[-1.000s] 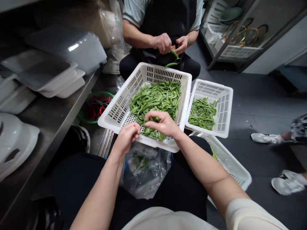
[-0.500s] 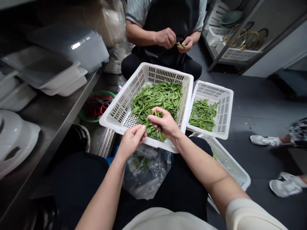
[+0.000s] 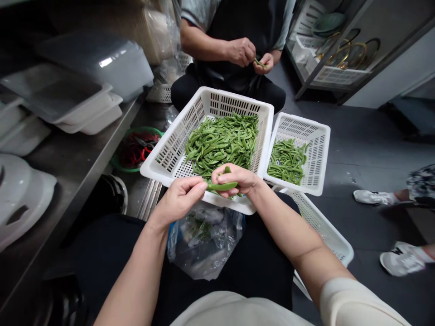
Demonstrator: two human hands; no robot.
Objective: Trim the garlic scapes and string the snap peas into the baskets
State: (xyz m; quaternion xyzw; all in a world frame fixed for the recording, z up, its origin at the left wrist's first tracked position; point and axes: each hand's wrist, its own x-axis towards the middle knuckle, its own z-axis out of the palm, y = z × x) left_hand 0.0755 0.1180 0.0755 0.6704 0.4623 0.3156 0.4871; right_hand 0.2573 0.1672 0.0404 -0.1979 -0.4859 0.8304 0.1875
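Pale sneakers (image 3: 403,259) on dark floor (image 3: 340,136)

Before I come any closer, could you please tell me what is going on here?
The left hand pinches one end of a green pod held in the right hand, at the near edge of a large basket with a heap of pods. Opposite, a co-worker holds another pod. More pods lie in the smaller basket alongside.
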